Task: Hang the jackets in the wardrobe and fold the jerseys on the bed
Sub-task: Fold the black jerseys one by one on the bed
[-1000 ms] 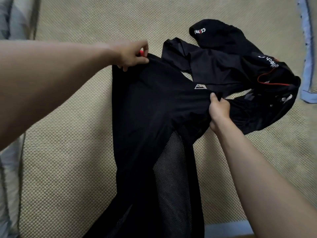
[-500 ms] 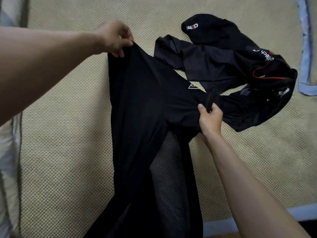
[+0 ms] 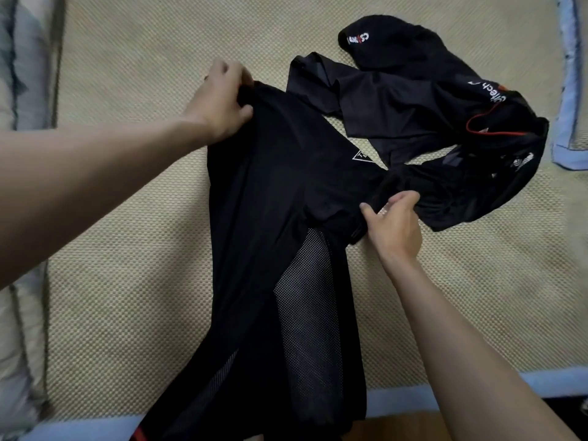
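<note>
A black jersey with a mesh panel and a small white triangle logo lies stretched across the woven bed mat, its lower part hanging over the near edge. My left hand grips its upper left shoulder. My right hand pinches the fabric at its right side, near the sleeve. Behind and to the right lies a heap of other black garments with white lettering and red trim, touching the jersey.
The beige mat has a light blue border along the near edge and on the right side. Grey-white bedding runs along the left. A strip of wooden floor shows below the bed edge.
My left hand shifted right and slightly nearer, still holding the shoulder. My right hand regripped the jersey's right side, with the fabric bunched more between the fingers.
</note>
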